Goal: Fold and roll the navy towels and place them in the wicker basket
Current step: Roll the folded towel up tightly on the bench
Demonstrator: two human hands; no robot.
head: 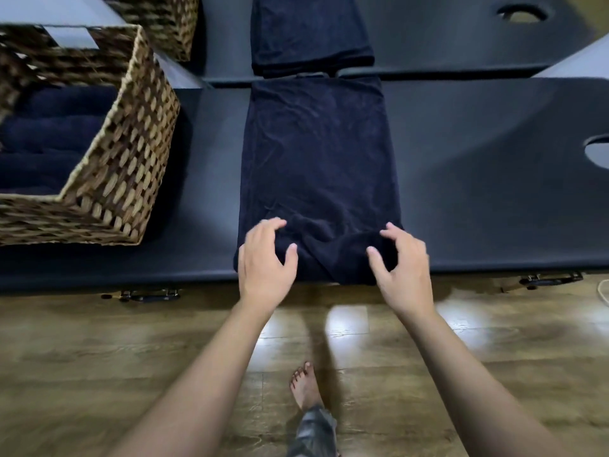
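Left hand [263,258] and right hand [403,263] grip the towel's [316,153] rolled near end; wicker basket [125,153] sits left.

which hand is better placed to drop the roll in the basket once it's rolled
Left. The left hand sits on the towel end nearer the basket, which stands on the person's left. The right hand would have to cross over. Rolling itself likely needs both.
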